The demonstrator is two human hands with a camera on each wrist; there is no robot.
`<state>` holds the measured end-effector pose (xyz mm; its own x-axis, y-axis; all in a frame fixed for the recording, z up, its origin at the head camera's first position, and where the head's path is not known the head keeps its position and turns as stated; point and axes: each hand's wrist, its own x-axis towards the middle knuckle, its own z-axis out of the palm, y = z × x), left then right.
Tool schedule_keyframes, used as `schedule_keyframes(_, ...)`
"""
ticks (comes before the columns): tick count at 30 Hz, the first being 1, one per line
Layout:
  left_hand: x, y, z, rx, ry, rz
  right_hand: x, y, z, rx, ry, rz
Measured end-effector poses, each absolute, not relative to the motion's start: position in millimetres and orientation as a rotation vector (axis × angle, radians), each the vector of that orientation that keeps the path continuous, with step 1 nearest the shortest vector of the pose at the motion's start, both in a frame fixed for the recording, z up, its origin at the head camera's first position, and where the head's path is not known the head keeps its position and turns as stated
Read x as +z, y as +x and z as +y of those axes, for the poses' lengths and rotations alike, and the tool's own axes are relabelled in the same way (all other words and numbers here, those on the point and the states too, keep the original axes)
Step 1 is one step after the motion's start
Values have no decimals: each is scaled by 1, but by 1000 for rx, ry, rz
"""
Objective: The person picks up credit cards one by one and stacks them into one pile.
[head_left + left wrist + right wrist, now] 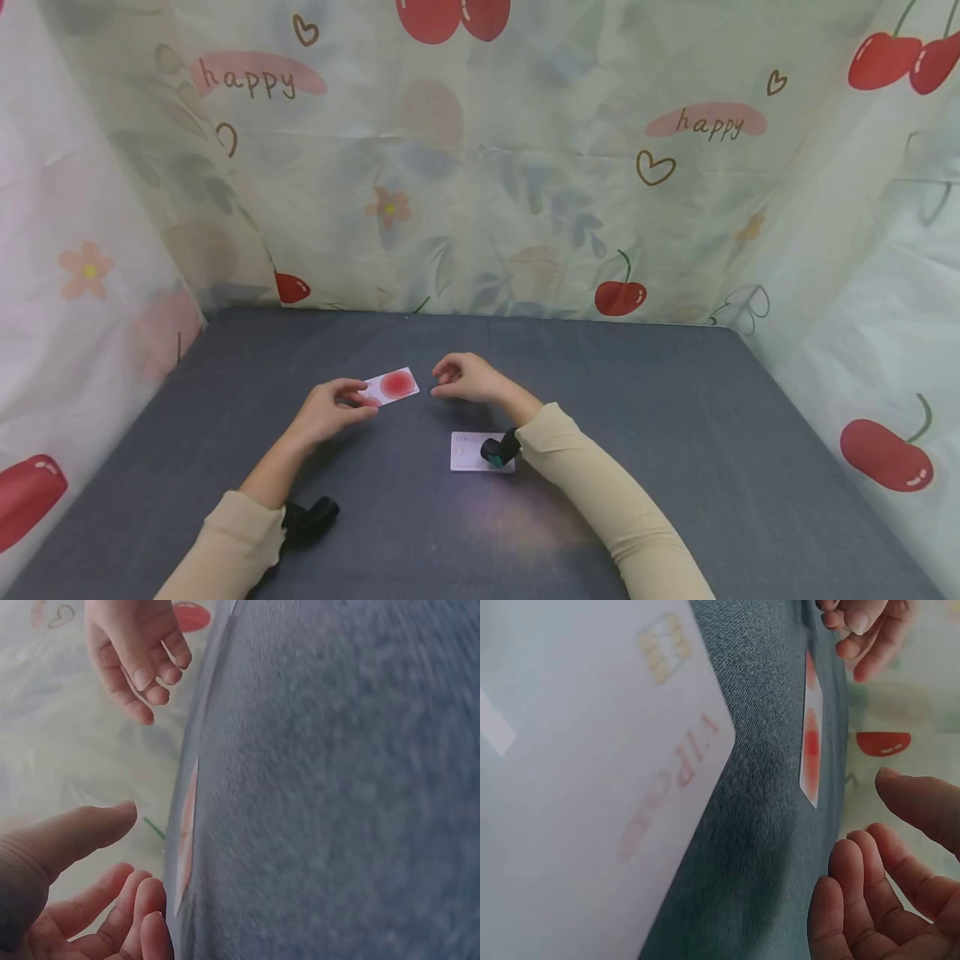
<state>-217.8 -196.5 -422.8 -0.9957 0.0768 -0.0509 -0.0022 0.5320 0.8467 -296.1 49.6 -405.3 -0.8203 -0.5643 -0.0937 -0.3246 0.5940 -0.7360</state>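
Observation:
A white card with a red round print (397, 384) lies flat on the dark cloth. My left hand (330, 410) hovers at its left end, thumb and fingers apart; in the left wrist view a gap shows between those fingers and the card (187, 832). Right of the card, my right hand (471, 379) hangs in the air with loosely bent fingers, holding nothing. Below my right wrist lies a pale VIP card (465, 454), partly covered by the wrist camera in the head view. Its gold chip and lettering show in the right wrist view.
Dark grey cloth covers the table (420, 533). A curtain (480, 167) with cherries and "happy" lettering rises behind the table and along both sides. A black wrist camera (318, 517) sits at my left sleeve, another (498, 450) at the right.

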Motion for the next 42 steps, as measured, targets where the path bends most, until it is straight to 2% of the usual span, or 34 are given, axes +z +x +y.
schedule_keyframes(12, -431, -227, -203, 1429, -63, 2708, -411, -305, 22, -1023, -697, 2539)
schedule_keyframes(19, -432, -234, -206, 1392, -55, 2698, -417, -317, 9, -973, -661, 2551)
schedule_keyframes(26, -432, -239, -206, 1349, -66, 2695, -532, -408, -4, -953, -752, 2610)
schedule_keyframes(36, -432, -242, -204, 1284, -88, 2735, -656, -509, -17, -909, -726, 2618)
schedule_keyframes(39, -432, -242, -204, 1276, -89, 2745, -675, -523, -19, -885, -752, 2641)
schedule_keyframes(42, -432, -242, -203, 1269, -96, 2748, -659, -510, -20, -861, -756, 2662)
